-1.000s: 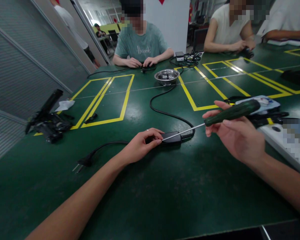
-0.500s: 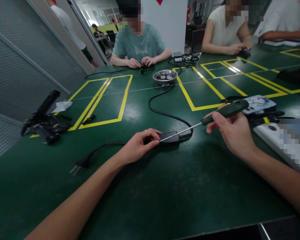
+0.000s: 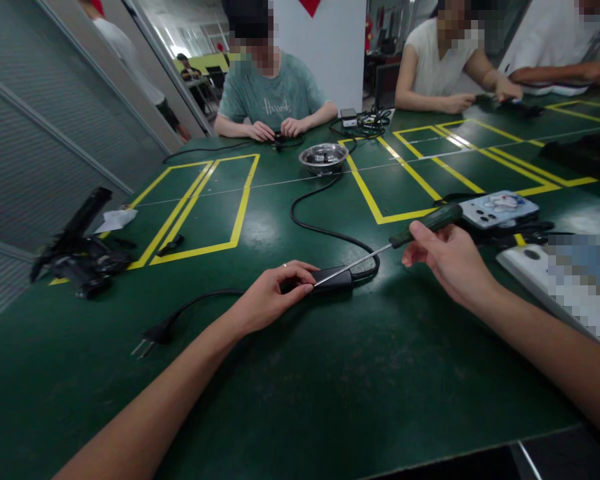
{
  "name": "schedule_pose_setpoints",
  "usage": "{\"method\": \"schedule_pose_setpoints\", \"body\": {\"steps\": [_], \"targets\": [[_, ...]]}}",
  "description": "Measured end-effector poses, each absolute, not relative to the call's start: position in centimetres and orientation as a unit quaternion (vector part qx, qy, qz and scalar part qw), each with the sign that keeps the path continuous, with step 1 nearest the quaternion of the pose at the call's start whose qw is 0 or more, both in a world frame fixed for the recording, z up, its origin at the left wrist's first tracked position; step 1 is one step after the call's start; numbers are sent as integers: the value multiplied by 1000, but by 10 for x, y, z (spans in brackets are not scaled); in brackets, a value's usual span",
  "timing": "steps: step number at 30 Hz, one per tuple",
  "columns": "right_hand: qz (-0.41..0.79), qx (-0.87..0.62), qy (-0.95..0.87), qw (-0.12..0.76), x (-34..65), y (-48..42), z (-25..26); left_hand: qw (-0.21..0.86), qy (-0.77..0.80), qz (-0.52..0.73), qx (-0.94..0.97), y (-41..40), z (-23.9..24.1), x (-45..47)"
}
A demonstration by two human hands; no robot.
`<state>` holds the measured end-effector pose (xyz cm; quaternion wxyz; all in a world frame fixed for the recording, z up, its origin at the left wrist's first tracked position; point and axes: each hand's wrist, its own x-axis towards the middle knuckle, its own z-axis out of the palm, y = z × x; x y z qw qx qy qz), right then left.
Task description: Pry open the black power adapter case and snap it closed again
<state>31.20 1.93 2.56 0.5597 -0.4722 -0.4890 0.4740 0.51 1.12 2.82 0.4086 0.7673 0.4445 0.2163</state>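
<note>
A black power adapter box (image 3: pixel 336 284) lies on the green table, with its cord running through it. My left hand (image 3: pixel 275 293) is closed on the box's left end, thumb and fingers pinching it. My right hand (image 3: pixel 445 260) grips the dark green handle of a screwdriver (image 3: pixel 440 217), which slants down to the left. The metal shaft crosses over the box, and its tip is at my left thumb and fingertips; what lies under the tip is too small to make out. A two-pin plug (image 3: pixel 156 333) on the cord rests left of my left hand.
A metal bowl (image 3: pixel 324 157) holding small parts stands beyond the cord. Black devices (image 3: pixel 85 260) lie at the left. A patterned phone (image 3: pixel 503 208) and a white device (image 3: pixel 525 267) lie at the right. Co-workers sit across the table, near a heap of cables (image 3: pixel 373 123).
My right hand and the screwdriver handle have shifted slightly left, and the shaft slants a little more steeply. My left hand stays on the adapter box. The view has shifted slightly.
</note>
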Motion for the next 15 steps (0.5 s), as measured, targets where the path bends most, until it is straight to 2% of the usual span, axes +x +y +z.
{"method": "schedule_pose_setpoints", "body": {"steps": [6, 11, 13, 15], "targets": [[518, -454, -430, 584, 319, 26, 35, 386, 457, 221, 770, 5, 26, 10], [469, -488, -422, 603, 333, 37, 31, 267, 465, 242, 809, -8, 20, 22], [431, -538, -476, 546, 336, 38, 26, 225, 466, 232, 824, -12, 16, 27], [396, -581, -556, 444, 336, 36, 23, 206, 460, 218, 836, -14, 13, 30]]}}
